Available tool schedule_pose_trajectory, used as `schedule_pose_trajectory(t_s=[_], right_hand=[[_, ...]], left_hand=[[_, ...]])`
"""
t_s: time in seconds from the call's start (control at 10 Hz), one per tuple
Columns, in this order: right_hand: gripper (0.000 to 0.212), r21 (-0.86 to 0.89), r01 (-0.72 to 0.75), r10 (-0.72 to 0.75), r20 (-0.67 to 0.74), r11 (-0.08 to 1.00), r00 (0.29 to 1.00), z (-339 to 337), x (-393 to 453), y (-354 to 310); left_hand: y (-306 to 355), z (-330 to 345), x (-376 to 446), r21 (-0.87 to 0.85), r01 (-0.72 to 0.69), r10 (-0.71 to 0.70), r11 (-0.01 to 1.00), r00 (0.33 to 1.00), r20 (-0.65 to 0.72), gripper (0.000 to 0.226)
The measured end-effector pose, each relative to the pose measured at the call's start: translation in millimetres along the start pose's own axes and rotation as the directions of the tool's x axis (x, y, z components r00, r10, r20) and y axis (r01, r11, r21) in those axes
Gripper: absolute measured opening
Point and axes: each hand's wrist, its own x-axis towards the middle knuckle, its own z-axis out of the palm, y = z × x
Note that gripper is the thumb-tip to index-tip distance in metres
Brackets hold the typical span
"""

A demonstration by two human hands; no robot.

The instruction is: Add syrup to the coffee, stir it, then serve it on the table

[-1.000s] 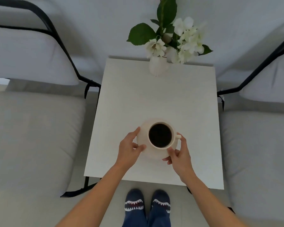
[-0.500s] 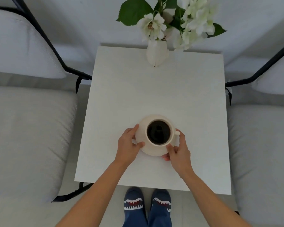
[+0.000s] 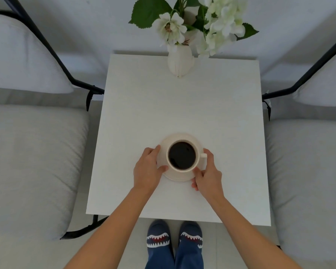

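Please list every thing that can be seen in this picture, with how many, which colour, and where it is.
table: 1, white, centre, between the chairs
cup: 1, cream, on the saucer, full of black coffee, handle to the right
saucer: 1, cream, on the near half of the table
vase: 1, cream, at the far edge of the table
flowers: several, white with green leaves, in the vase
chairs: 2, grey cushions, black frames, left and right of the table
slippers: 2, dark blue with shark teeth, on the floor below the table edge
left hand: 1, on the saucer's left rim
right hand: 1, on the saucer's right rim
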Motion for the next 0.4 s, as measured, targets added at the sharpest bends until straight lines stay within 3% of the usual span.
schedule_pose_trajectory(t_s=[0.3, 0.4], right_hand=[[0.068, 0.002, -0.046, 0.045, 0.059, 0.999, 0.997, -13.3, -9.8, -1.4], [0.051, 0.108, -0.041, 0.056, -0.140, 0.993, 0.989, -39.8, -20.7, -2.1]], left_hand=[[-4.6, 1.4, -4.1, 0.047, -0.021, 0.021, 0.999, 1.000, 0.002, 0.073], [-13.0, -1.3, -5.6, -0.011, -0.048, 0.046, 0.999, 0.989, -0.138, 0.063]])
